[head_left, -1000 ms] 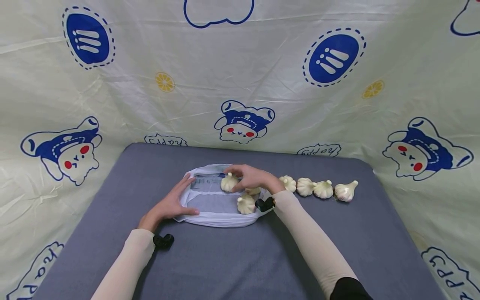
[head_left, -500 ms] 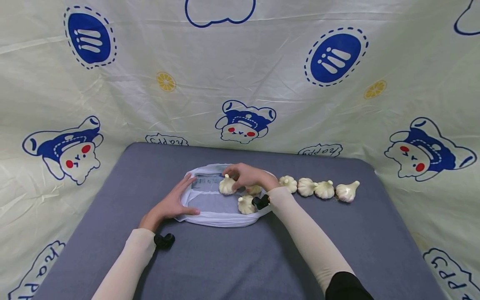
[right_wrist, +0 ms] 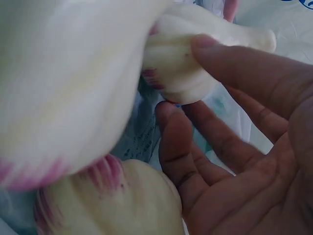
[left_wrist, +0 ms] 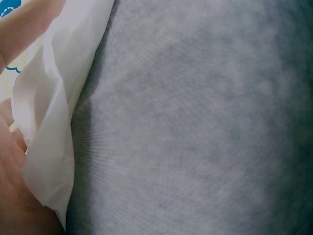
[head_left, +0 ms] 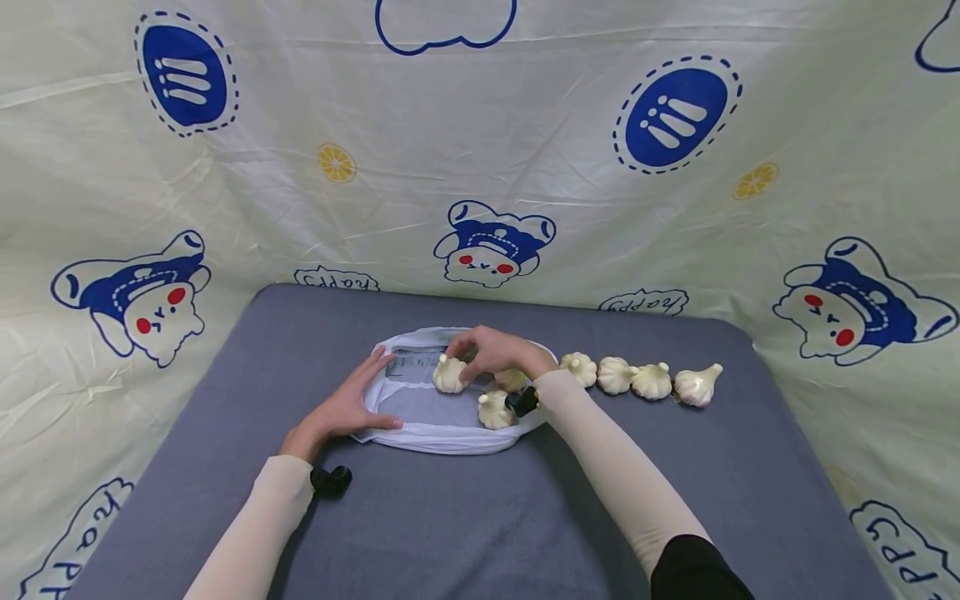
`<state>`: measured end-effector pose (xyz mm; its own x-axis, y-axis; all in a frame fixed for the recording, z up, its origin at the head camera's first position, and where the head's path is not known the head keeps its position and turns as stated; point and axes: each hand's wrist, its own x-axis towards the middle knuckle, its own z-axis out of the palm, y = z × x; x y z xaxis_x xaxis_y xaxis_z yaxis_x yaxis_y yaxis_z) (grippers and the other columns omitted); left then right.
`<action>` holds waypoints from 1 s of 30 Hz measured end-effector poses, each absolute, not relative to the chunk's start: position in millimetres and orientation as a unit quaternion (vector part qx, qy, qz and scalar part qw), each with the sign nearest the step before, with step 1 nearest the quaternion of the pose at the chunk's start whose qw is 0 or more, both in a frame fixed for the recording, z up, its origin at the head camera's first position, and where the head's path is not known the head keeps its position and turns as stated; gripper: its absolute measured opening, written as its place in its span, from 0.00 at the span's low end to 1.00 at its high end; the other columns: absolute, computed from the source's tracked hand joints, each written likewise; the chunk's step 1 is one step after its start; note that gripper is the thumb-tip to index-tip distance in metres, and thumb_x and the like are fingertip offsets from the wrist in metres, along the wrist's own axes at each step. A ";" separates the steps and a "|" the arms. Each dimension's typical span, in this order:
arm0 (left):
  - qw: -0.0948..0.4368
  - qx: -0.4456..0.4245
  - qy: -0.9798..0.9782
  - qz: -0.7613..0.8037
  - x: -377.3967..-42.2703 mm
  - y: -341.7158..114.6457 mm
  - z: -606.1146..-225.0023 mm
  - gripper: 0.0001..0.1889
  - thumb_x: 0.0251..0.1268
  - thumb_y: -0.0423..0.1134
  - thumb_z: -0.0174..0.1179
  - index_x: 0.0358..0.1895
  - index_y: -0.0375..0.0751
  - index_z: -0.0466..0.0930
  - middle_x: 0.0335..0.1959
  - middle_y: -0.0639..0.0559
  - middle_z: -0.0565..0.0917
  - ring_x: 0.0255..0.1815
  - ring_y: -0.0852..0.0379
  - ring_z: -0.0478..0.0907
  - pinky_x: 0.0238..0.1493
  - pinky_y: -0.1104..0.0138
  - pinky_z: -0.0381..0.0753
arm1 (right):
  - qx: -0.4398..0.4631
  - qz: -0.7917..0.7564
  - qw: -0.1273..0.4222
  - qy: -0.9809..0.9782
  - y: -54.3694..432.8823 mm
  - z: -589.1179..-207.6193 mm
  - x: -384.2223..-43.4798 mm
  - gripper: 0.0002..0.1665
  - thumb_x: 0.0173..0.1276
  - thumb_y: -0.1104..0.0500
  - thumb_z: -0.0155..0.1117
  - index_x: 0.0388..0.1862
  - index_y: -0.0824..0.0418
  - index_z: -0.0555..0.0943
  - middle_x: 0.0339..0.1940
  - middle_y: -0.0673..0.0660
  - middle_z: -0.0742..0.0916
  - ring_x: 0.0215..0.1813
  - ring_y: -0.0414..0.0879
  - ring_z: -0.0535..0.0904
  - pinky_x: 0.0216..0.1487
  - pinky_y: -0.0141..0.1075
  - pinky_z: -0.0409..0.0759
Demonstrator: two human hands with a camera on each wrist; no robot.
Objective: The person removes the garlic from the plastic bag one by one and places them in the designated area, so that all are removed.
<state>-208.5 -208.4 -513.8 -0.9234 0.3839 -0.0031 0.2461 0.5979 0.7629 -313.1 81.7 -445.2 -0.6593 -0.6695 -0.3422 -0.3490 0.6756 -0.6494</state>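
A white plastic bag [head_left: 450, 440] lies on its side with its mouth spread wide. My left hand [head_left: 341, 408] rests at the left end of the mouth, thumb stretched over the near rim and fingers along the far one. Inside the bag, my right hand [head_left: 495, 352] pinches a garlic bulb [head_left: 449, 375] between thumb and fingertips; the right wrist view shows this bulb [right_wrist: 183, 68] with its stem pointing right. Two more bulbs sit in the right part of the bag, one garlic bulb [head_left: 496, 411] nearer me and another garlic bulb [head_left: 511, 381] partly behind my hand.
To the right of the bag stands a row of several garlic bulbs [head_left: 651, 381], the rightmost bulb [head_left: 696, 385] slightly apart. A grey cloth [head_left: 465, 525] covers the table. Behind it hangs a pale printed curtain [head_left: 540, 125].
The right hand has shifted slightly left inside the bag with its garlic bulb. The left hand stays at the bag's left end.
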 end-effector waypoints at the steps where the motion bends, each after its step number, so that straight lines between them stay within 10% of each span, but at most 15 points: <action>1: 0.084 0.177 0.889 0.413 -208.4 -208.3 -513.5 0.60 0.50 0.53 0.79 0.83 0.41 0.52 0.87 0.43 0.42 0.86 0.36 0.39 0.79 0.34 0.45 | -0.293 -0.275 0.292 0.868 81.4 -445.1 -313.3 0.24 0.65 0.62 0.74 0.61 0.56 0.82 0.61 0.58 0.85 0.62 0.50 0.79 0.68 0.46 0.77; 30: 0.085 0.176 0.888 0.416 -207.4 -207.3 -512.1 0.60 0.50 0.52 0.79 0.83 0.41 0.52 0.87 0.43 0.42 0.86 0.36 0.39 0.79 0.34 0.45 | -0.294 -0.270 0.279 0.874 89.3 -430.8 -315.2 0.23 0.68 0.57 0.72 0.61 0.57 0.83 0.53 0.56 0.86 0.53 0.50 0.80 0.49 0.36 0.83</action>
<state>-207.4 -207.3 -512.1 -0.9236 0.3834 -0.0048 0.2418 0.5921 0.7687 -315.2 89.3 -430.8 -0.6717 -0.6639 -0.3286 -0.3629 0.6816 -0.6354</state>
